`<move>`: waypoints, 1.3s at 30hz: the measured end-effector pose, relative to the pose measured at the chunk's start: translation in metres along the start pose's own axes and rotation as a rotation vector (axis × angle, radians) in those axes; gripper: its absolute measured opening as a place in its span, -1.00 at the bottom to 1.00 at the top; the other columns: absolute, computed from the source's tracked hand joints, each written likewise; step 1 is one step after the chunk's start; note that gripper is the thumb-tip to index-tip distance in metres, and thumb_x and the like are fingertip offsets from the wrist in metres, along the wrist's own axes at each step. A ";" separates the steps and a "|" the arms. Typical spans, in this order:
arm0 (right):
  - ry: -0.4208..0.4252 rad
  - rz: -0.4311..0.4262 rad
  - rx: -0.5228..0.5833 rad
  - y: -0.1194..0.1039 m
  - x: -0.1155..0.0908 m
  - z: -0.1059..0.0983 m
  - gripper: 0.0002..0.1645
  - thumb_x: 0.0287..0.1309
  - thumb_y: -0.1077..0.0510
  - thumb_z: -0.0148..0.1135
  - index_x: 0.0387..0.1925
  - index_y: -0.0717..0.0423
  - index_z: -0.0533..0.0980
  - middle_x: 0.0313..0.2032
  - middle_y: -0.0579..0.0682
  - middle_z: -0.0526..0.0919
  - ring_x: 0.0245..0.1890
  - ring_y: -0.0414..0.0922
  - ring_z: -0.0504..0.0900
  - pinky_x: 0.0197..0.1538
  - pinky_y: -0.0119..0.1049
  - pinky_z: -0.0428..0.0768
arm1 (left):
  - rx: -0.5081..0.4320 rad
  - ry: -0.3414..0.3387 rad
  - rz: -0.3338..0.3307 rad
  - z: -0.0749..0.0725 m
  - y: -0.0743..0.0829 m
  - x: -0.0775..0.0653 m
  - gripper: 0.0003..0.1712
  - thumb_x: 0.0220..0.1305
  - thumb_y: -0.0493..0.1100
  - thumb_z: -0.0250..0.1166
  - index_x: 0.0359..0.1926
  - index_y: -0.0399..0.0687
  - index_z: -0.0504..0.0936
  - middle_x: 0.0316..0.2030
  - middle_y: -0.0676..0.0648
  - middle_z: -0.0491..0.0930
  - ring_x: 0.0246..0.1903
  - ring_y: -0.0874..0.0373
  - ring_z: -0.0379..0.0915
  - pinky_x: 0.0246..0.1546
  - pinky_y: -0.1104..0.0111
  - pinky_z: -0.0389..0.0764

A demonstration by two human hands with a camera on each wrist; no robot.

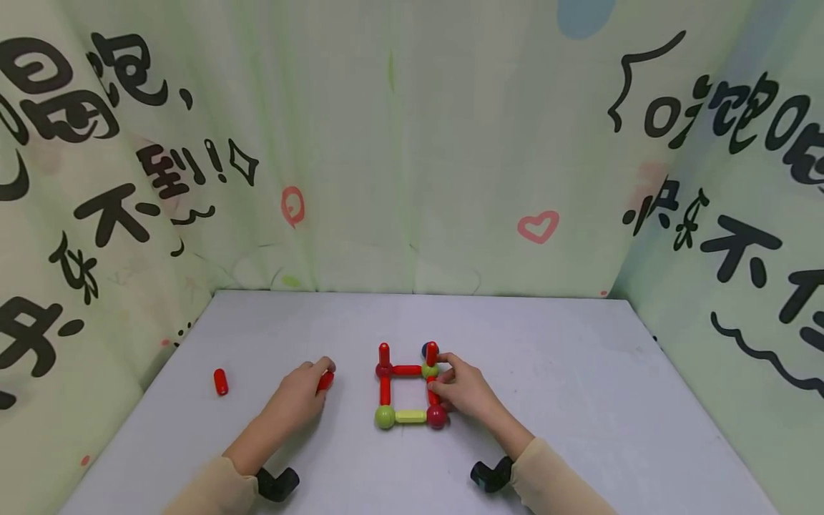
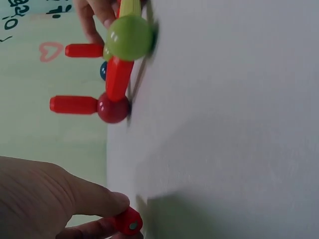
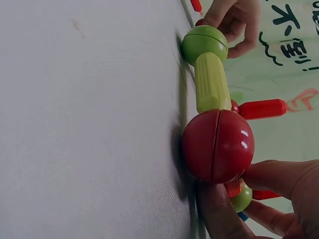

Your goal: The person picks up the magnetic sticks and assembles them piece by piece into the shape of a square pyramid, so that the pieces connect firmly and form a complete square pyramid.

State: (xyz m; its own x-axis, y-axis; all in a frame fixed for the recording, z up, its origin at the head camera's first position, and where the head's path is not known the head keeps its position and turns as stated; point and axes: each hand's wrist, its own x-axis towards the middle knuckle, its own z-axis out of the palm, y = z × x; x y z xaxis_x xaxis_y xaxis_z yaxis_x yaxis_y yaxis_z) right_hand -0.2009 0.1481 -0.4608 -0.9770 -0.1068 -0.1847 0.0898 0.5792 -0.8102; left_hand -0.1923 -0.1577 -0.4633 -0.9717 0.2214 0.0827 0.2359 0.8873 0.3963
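A square of rods and balls stands on the white table, with a yellow-green rod (image 1: 410, 416) in front and red rods on the other sides. Its corners are a green ball (image 1: 385, 417) and a red ball (image 1: 436, 416) in front, a red ball (image 1: 383, 370) and a green ball (image 1: 429, 371) behind. One red rod (image 1: 384, 353) rises upright from the back left corner, another (image 1: 432, 352) from the back right. My right hand (image 1: 473, 390) grips the square's right side rod between thumb and fingers. Left of the square, my left hand (image 1: 299, 393) pinches a short red rod (image 2: 130, 221).
A loose red rod (image 1: 221, 382) lies on the table (image 1: 547, 343) at the left. Partly hidden behind the back right upright is a blue ball (image 1: 425, 350). Printed curtains (image 1: 463, 143) hang behind and along both sides of the table.
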 end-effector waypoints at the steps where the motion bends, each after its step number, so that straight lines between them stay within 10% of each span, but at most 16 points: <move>1: 0.000 -0.008 -0.003 0.000 0.000 0.000 -0.36 0.27 0.22 0.38 0.35 0.17 0.41 -0.25 0.05 0.64 -0.51 -0.14 0.59 -0.36 -0.30 0.69 | -0.013 -0.006 0.000 0.001 0.005 -0.001 -0.58 0.19 -0.44 0.42 0.04 -0.11 0.55 -0.23 -0.16 0.62 -0.25 0.01 0.58 -0.17 0.11 0.70; 21: -0.006 -0.020 0.011 0.002 -0.002 0.002 -0.35 0.28 0.23 0.38 0.36 0.17 0.41 -0.24 0.05 0.63 -0.50 -0.14 0.60 -0.35 -0.28 0.70 | -0.351 0.002 0.257 0.018 0.062 -0.017 -0.56 0.20 -0.35 0.49 0.03 -0.12 0.49 -0.06 -0.11 0.69 -0.30 0.18 0.74 -0.22 0.42 0.73; 39: -0.016 -0.020 0.000 0.003 0.000 0.000 -0.36 0.28 0.22 0.38 0.35 0.17 0.40 -0.23 0.05 0.64 -0.48 -0.15 0.61 -0.35 -0.28 0.71 | -0.233 0.069 0.263 0.026 0.071 -0.020 -0.53 0.19 -0.22 0.53 0.05 -0.01 0.52 -0.12 0.02 0.73 -0.27 0.25 0.68 -0.20 0.37 0.72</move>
State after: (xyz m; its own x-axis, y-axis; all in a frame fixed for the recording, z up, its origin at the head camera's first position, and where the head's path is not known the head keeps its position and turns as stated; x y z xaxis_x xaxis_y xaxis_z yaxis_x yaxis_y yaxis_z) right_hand -0.2004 0.1500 -0.4626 -0.9754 -0.1316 -0.1769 0.0699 0.5764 -0.8142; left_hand -0.1553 -0.0886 -0.4607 -0.8785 0.3956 0.2679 0.4765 0.6853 0.5508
